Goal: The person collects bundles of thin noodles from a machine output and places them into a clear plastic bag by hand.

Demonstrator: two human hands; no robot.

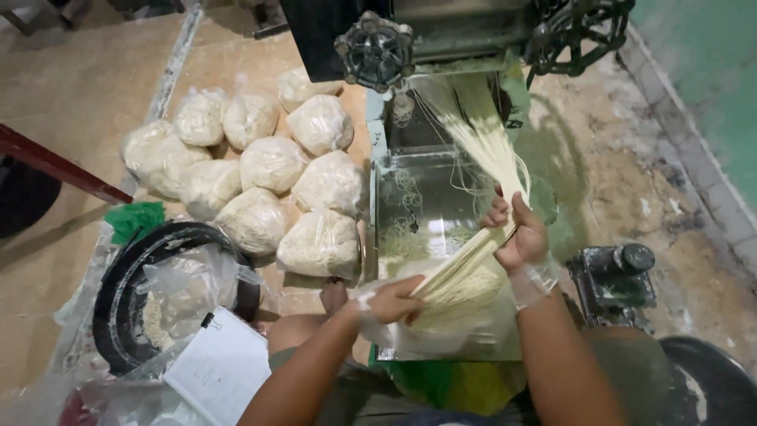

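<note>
At the far left a dark red bar (55,167) is crossing the tiled floor (71,87). Below it a green bag (134,219) is lying beside a black tub (126,292), which is holding clear plastic sheeting and a little pale crumbly stuff. A white pad (221,369) with a black clip is leaning against the tub's near edge.

Next to the right, ten clear bags (260,170) are sitting packed together on the floor, each one filled with pale noodles and tied shut.

Right of the bags a metal machine (441,47) is standing with a round black handwheel (374,49) on its front and a steel tray (410,205) under it. A few stray noodle loops are lying in the tray. One long sheaf of noodles (481,142) is hanging from the machine; the strands are thin, cream-coloured and straight, fanning out at the top and drawn tight lower down.

The left hand (392,300) is closing around the sheaf's lower end, over a clear bag (426,335) that is resting on the tray's near edge. The right hand (516,233), a clear glove bunched at its wrist, is gripping the sheaf higher up, fingers curled tight about it.

Farther right a small dark motor (615,276) is sitting on the stained concrete, and a black tub rim (710,386) is showing in the corner.
</note>
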